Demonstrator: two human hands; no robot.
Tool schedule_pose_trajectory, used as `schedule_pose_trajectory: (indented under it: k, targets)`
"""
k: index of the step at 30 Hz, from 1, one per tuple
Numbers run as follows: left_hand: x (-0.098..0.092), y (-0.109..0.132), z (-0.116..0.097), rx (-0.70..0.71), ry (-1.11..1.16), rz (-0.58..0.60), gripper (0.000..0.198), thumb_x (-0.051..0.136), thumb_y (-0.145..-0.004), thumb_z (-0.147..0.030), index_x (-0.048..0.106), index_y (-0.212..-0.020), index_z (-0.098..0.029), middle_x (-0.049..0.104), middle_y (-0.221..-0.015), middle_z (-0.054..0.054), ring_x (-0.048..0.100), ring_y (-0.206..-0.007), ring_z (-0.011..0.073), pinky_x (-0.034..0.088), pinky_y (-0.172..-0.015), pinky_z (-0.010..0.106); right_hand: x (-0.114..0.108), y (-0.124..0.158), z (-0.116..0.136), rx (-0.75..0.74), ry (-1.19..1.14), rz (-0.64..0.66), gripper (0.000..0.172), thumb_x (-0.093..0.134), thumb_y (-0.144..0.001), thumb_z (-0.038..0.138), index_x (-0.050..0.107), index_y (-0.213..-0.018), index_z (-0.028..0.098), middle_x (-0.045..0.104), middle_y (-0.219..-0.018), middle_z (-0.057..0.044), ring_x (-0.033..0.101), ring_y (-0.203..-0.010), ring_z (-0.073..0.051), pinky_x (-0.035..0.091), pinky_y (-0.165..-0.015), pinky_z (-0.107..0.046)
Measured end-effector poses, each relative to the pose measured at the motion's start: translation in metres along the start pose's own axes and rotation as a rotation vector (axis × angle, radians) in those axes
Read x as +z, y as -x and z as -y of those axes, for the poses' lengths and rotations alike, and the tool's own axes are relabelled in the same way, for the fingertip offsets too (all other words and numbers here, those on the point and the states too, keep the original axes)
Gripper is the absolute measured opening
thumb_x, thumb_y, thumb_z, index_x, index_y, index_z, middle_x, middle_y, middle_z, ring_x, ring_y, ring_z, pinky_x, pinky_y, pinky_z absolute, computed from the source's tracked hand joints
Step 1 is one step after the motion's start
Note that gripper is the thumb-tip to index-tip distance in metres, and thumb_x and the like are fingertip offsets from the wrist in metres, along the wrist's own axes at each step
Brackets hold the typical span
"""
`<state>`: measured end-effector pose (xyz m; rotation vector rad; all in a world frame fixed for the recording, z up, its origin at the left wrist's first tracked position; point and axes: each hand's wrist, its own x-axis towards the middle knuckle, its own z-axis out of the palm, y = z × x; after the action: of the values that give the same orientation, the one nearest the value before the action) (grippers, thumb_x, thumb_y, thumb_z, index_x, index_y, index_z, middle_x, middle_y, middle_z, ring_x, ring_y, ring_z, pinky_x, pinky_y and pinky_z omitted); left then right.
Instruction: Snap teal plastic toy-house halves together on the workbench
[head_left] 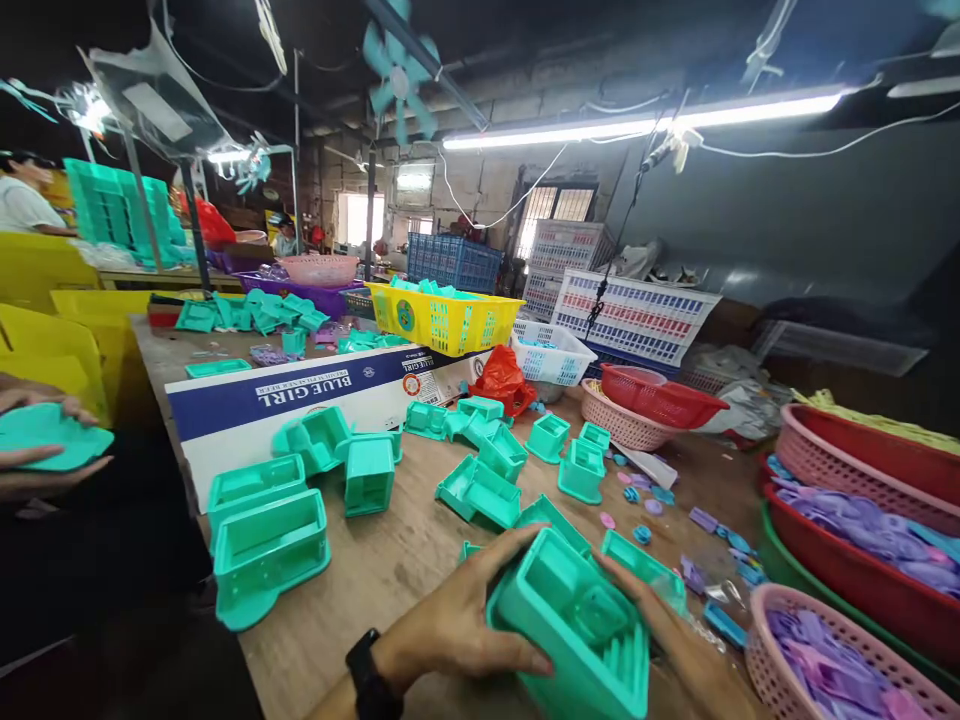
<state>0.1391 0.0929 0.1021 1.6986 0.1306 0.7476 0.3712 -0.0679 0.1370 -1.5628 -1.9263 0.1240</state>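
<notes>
We hold a teal box (577,625) low over the table (390,560); left hand (457,620) fingers wrap its near side, right hand (675,640) braces the far edge, keeping its open face upward.

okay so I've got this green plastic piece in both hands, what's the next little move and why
Probably reach with the right hand for one of the small purple pieces lying just beyond it. The teal housing is held open side up by both hands, the left hand gripping its side, and its compartments look empty.
</notes>
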Motion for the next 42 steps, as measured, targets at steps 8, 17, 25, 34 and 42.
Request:
schedule_pose_trajectory:
  k: [8,17,25,34,42]
  targets:
    - [-0.016,-0.028,0.030,0.212,-0.404,-0.434,0.063,0.075,-0.090,-0.031,0.053,-0.149,-0.025,0.062,-0.149,0.014,0.059,-0.141,0.0328,0.051,-0.117,0.056,-0.011,-0.094,-0.037,0.170,0.289,-0.224,0.075,0.066,-0.081,0.078,0.077,-0.126,0.019,0.081,-0.115,-0.014,0.079,-0.100,-0.040,0.069,-0.071,-0.049]
    - [-0.014,-0.017,0.055,0.596,-0.856,-0.691,0.037,0.057,-0.091,-0.010,0.060,-0.128,-0.016,0.073,-0.109,0.013,0.072,-0.100,0.0244,0.064,-0.086,0.037,-0.025,-0.227,-0.121,0.507,0.674,-0.187,0.068,0.054,-0.092,0.072,0.080,-0.108,0.012,0.081,-0.099,-0.021,0.075,-0.104,-0.043,0.057,-0.082,-0.046]
    - [-0.011,-0.023,0.056,0.668,-0.939,-0.737,0.026,0.055,-0.089,-0.006,0.068,-0.111,-0.011,0.075,-0.100,0.012,0.072,-0.089,0.0228,0.064,-0.078,0.035,0.018,-0.297,-0.185,0.658,0.774,-0.099,0.047,0.063,-0.098,0.061,0.073,-0.093,0.015,0.077,-0.098,-0.011,0.073,-0.093,-0.023,0.057,-0.088,-0.042]
    - [-0.001,-0.028,0.061,0.670,-0.831,-0.825,0.022,0.052,-0.094,-0.009,0.069,-0.109,-0.012,0.074,-0.100,0.012,0.068,-0.090,0.0225,0.061,-0.078,0.035,0.025,-0.302,-0.209,0.645,0.727,0.056,0.033,0.066,-0.102,0.047,0.071,-0.107,0.015,0.074,-0.103,-0.005,0.072,-0.090,-0.019,0.061,-0.085,-0.040]
    - [0.002,-0.025,0.065,0.628,-0.821,-0.804,0.026,0.054,-0.091,-0.007,0.068,-0.112,-0.012,0.073,-0.105,0.012,0.066,-0.095,0.0236,0.060,-0.083,0.037,0.015,-0.293,-0.212,0.592,0.722,0.056,0.030,0.066,-0.102,0.046,0.071,-0.108,0.017,0.074,-0.108,-0.006,0.072,-0.097,-0.020,0.061,-0.090,-0.042]
